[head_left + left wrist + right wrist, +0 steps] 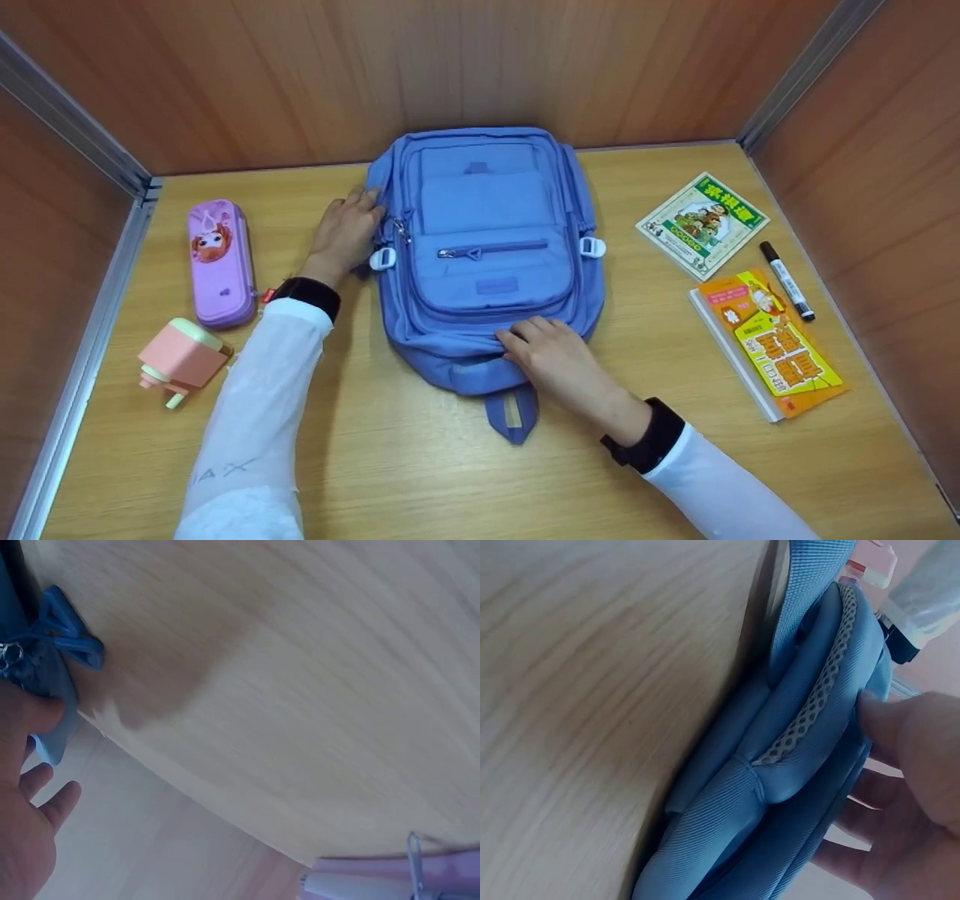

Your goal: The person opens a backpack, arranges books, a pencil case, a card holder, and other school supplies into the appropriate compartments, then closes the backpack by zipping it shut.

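A blue backpack [487, 202] lies front side up on the table, its hanging loop [514, 427] toward me. My left hand [347, 231] is at the bag's left side, beside the zipper pulls [402, 229] and a white buckle [382, 259]. In the left wrist view the thumb [41, 714] of that hand presses on the blue fabric, with other fingers spread below it. My right hand [559, 360] holds the near edge of the backpack. Its thumb [885, 720] lies against the padded part, while the other fingers reach over the edge, their tips partly hidden.
Left of the bag are a purple pencil case [221, 277] and a pink pencil sharpener [184, 352] with a crank. To the right lie a green-bordered book [697, 225], a black-capped marker [787, 281] and an orange book [772, 345]. Wooden panels [480, 67] enclose the table.
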Available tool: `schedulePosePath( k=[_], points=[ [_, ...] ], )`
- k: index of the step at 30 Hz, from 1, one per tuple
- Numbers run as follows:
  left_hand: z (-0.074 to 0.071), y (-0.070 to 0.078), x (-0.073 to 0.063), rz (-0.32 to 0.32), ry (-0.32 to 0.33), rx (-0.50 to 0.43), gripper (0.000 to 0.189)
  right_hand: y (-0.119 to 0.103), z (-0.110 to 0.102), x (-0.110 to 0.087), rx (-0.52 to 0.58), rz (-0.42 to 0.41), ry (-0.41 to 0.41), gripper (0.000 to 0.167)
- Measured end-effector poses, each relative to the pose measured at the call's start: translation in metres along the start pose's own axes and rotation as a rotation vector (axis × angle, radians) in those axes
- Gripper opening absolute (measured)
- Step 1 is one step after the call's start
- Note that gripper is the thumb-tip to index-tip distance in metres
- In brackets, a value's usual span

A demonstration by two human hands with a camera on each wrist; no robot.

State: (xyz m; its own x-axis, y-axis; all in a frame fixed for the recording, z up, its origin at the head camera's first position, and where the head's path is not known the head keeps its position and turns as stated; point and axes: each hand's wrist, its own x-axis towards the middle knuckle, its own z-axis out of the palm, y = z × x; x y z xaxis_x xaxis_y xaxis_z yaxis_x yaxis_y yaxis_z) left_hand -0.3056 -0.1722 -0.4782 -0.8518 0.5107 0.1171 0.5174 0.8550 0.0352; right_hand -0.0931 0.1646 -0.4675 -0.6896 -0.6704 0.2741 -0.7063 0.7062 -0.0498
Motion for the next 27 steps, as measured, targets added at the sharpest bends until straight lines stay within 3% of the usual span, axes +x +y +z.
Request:
schedulePosePath(
  k=[8,17,23,27],
  points=[
    [-0.010,0.005,-0.019,-0.003,-0.008,0.023,0.033,0.011,-0.002,-0.007,0.031,-0.021,0.024,0.027],
    [-0.019,0.014,-0.045,0.076,-0.073,0.087,0.024,0.028,-0.006,-0.017,0.036,-0.001,0.024,0.025],
    [-0.018,0.016,-0.063,0.183,-0.003,0.074,0.005,0.041,-0.009,-0.021,0.059,0.028,0.033,0.026],
    [-0.019,0.018,-0.073,0.235,0.054,0.051,0.020,0.048,-0.011,-0.021,0.080,0.063,0.029,0.027]
  ],
)
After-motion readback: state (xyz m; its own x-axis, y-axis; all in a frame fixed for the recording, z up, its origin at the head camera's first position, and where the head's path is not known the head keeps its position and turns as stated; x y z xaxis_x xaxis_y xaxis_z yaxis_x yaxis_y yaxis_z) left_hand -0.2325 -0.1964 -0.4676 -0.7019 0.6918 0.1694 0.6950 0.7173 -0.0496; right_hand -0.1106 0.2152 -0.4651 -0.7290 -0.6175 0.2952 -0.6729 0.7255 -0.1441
